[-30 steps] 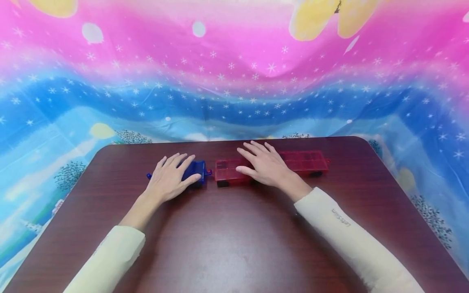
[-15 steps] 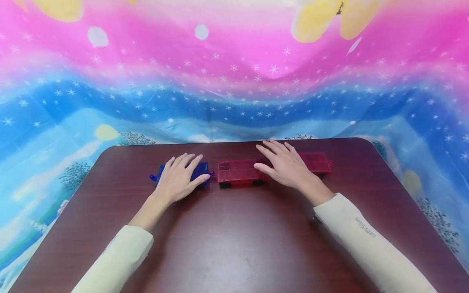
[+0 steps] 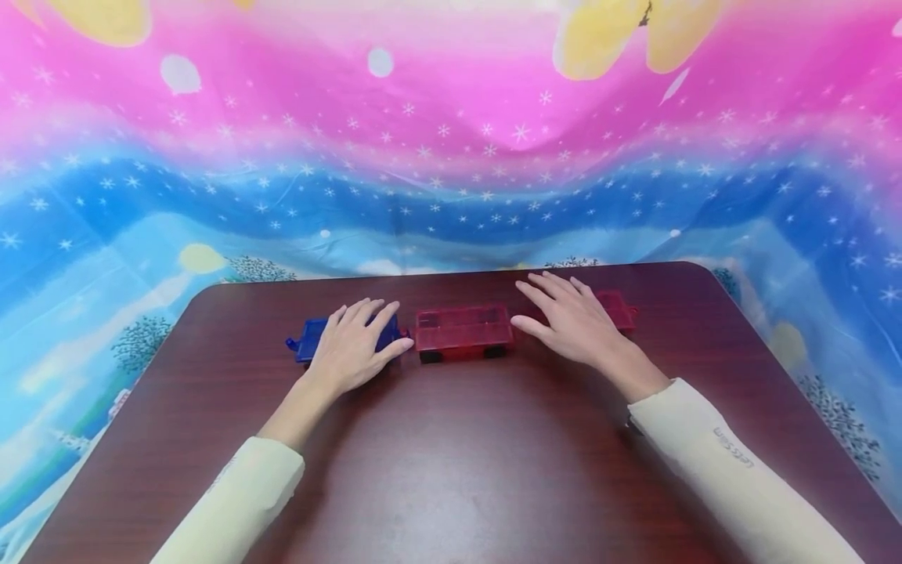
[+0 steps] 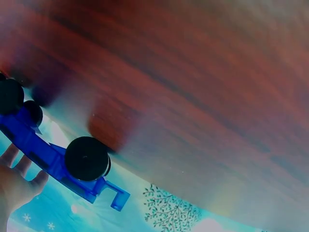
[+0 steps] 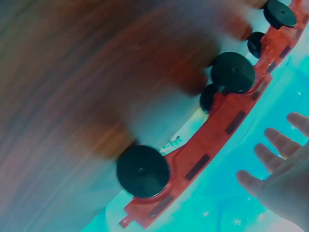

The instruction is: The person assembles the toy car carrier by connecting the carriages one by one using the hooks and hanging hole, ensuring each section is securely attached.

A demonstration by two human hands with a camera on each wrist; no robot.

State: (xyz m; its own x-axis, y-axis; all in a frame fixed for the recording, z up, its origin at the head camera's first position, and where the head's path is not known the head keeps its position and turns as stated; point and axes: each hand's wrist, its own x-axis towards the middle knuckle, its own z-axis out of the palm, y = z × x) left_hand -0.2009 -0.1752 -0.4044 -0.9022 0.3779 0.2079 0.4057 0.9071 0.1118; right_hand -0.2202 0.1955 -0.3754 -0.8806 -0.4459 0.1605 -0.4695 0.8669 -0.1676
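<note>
A blue toy wagon (image 3: pixel 310 337) with black wheels stands on the dark wooden table, a hook (image 4: pixel 120 197) sticking out at one end. My left hand (image 3: pixel 355 348) is spread over its right part, fingers extended; whether it touches the wagon I cannot tell. To the right, a red see-through wagon (image 3: pixel 461 327) is lined up with it, close to its coupling. A second red wagon (image 3: pixel 616 308) is partly covered by my right hand (image 3: pixel 574 325). That hand is spread with straight fingers, and the right wrist view shows them apart from the red wagons (image 5: pixel 203 157).
The table (image 3: pixel 451 454) has rounded far corners, and its far edge lies just behind the wagons. A pink and blue patterned cloth (image 3: pixel 451 117) hangs behind and at both sides.
My right hand has slid rightward above the red wagons, uncovering the first one. My left hand has shifted slightly right over the blue wagon, showing more of its left part.
</note>
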